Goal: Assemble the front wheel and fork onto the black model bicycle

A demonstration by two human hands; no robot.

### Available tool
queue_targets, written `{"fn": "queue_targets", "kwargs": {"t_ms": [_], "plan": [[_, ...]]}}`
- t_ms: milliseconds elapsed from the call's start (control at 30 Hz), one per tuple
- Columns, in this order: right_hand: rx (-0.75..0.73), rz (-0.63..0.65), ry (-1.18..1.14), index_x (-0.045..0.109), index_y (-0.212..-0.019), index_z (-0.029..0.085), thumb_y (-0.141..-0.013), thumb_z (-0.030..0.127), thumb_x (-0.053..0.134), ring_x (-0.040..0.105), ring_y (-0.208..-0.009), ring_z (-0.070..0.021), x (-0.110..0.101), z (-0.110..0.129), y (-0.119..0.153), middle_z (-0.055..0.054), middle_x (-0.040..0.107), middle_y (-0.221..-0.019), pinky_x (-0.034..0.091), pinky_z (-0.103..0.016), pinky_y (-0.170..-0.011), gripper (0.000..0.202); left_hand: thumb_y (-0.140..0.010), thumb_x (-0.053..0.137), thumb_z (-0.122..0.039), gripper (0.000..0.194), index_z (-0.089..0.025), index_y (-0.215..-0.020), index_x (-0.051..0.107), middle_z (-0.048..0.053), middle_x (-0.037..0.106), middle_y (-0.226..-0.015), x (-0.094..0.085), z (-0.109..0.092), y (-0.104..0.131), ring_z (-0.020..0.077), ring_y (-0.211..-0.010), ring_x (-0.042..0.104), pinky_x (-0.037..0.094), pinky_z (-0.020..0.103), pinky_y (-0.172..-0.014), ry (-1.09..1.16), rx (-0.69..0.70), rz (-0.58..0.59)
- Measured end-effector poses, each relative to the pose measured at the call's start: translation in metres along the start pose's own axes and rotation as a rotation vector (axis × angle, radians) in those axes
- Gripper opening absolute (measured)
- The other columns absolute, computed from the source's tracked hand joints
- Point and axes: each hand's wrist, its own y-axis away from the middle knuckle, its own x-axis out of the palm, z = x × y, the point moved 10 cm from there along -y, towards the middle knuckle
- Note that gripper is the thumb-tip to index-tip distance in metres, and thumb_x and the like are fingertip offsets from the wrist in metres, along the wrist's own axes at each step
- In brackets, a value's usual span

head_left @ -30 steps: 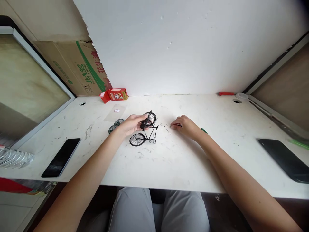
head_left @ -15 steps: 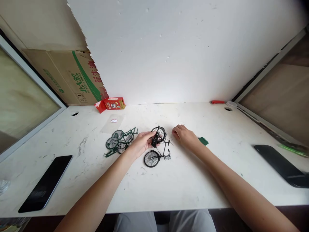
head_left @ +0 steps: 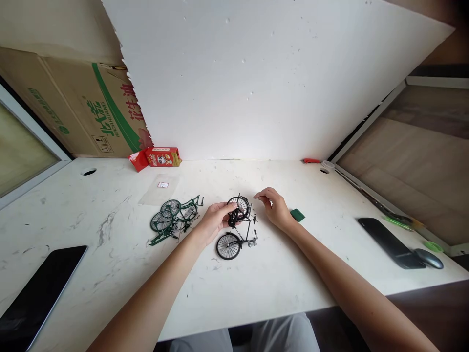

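Note:
My left hand [head_left: 214,221] is closed around the rear part of a black miniature bicycle [head_left: 234,238], its thumb by the rear wheel. The front wheel and handlebars point towards me, just above the table. To the right of the rear wheel, my right hand [head_left: 277,209] pinches a small, thin, pale piece [head_left: 255,197] between thumb and finger; its kind is too small to tell. That piece is apart from the bicycle. Left of my left hand lie green miniature bicycles [head_left: 172,217], overlapping one another. A small green piece [head_left: 297,215] rests beside my right wrist.
A clear plastic bag [head_left: 156,194] with a label and a red box [head_left: 163,157] lie at the back left. Phones [head_left: 42,288] [head_left: 390,244] lie on both sides, the right one near a mouse [head_left: 429,259]. A white board [head_left: 242,98] stands behind.
My right hand has lifted from the table and now shows a thin piece in its fingertips. The black bicycle stays in my left hand. The camera view has shifted to the right.

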Motion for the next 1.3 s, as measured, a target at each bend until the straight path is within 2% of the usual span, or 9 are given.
{"fn": "queue_targets", "kwargs": {"t_ms": [167,300,400,533,700,833,967,1133,1300], "plan": [[0.091,-0.114,-0.014,0.065,-0.106,0.022,-0.102,0.027,0.047,0.065,-0.091,-0.0230,-0.004,-0.014,0.007,-0.008,0.070,-0.097,0.055,-0.041,-0.085,0.020,-0.087,0.081,-0.031,0.023,-0.011,-0.097,0.074,0.017,0.078,-0.105,0.003,0.000,0.001,0.0220,-0.089,0.076,0.067,0.032,-0.075,-0.011,-0.020,0.009],[0.076,-0.106,-0.004,0.071,-0.116,0.024,-0.101,0.025,0.046,0.065,-0.093,-0.0241,-0.002,-0.008,0.010,-0.009,0.067,-0.098,0.055,-0.043,-0.089,0.029,-0.091,0.074,-0.029,0.020,-0.010,-0.097,0.071,0.017,0.078,-0.102,0.006,0.000,0.001,0.0238,-0.085,0.078,0.067,0.032,-0.070,-0.006,-0.035,0.011],[0.031,-0.079,-0.019,0.077,-0.102,0.025,-0.098,0.020,0.047,0.064,-0.095,-0.0267,-0.003,0.000,0.010,-0.010,0.065,-0.099,0.055,-0.045,-0.087,0.030,-0.097,0.065,-0.031,0.021,-0.011,-0.100,0.070,0.015,0.077,-0.092,0.003,0.004,-0.002,0.0240,-0.078,0.078,0.065,0.032,-0.065,0.011,-0.044,-0.026],[0.047,-0.163,-0.054,0.070,-0.086,0.025,-0.092,0.017,0.050,0.062,-0.087,-0.0255,-0.014,-0.007,0.008,-0.009,0.067,-0.095,0.053,-0.044,-0.081,0.023,-0.101,0.059,-0.037,0.028,-0.011,-0.102,0.069,0.016,0.078,-0.090,0.004,0.006,-0.007,0.0257,-0.078,0.079,0.065,0.033,-0.067,0.014,-0.035,0.014],[0.145,-0.259,-0.108,0.064,-0.096,0.024,-0.102,0.033,0.049,0.062,-0.083,-0.0225,-0.023,-0.022,0.010,-0.008,0.070,-0.097,0.054,-0.042,-0.080,0.018,-0.099,0.064,-0.041,0.029,-0.012,-0.102,0.067,0.016,0.078,-0.095,0.001,0.008,-0.009,0.0256,-0.077,0.079,0.065,0.034,-0.066,0.060,-0.047,0.000],[0.186,-0.297,-0.162,0.064,-0.100,0.023,-0.104,0.049,0.052,0.065,-0.085,-0.0225,-0.027,-0.026,0.010,-0.009,0.072,-0.101,0.057,-0.043,-0.082,0.029,-0.098,0.063,-0.034,0.020,-0.014,-0.096,0.065,0.014,0.077,-0.089,0.001,0.005,-0.008,0.0243,-0.074,0.077,0.065,0.034,-0.064,0.055,-0.043,-0.031],[0.205,-0.282,-0.245,0.068,-0.105,0.022,-0.101,0.061,0.058,0.070,-0.095,-0.0248,-0.023,-0.026,0.010,-0.011,0.074,-0.107,0.060,-0.045,-0.086,0.041,-0.098,0.063,-0.032,0.018,-0.014,-0.096,0.066,0.014,0.078,-0.090,0.001,0.005,-0.008,0.0246,-0.075,0.077,0.065,0.035,-0.066,0.044,-0.043,-0.044],[0.268,-0.252,-0.329,0.072,-0.107,0.020,-0.098,0.062,0.065,0.073,-0.104,-0.0260,-0.017,-0.025,0.010,-0.011,0.076,-0.110,0.058,-0.046,-0.097,0.043,-0.099,0.062,-0.033,0.022,-0.012,-0.098,0.067,0.016,0.078,-0.092,0.000,0.007,-0.010,0.0253,-0.075,0.078,0.065,0.035,-0.065,0.042,-0.035,-0.026],[0.247,-0.216,-0.257,0.074,-0.097,0.022,-0.096,0.061,0.068,0.070,-0.103,-0.0262,-0.014,-0.017,0.010,-0.011,0.075,-0.110,0.057,-0.042,-0.088,0.039,-0.102,0.059,-0.034,0.026,-0.010,-0.104,0.068,0.018,0.079,-0.094,0.000,0.006,-0.007,0.0261,-0.079,0.079,0.067,0.037,-0.072,0.028,-0.055,-0.033]]}}
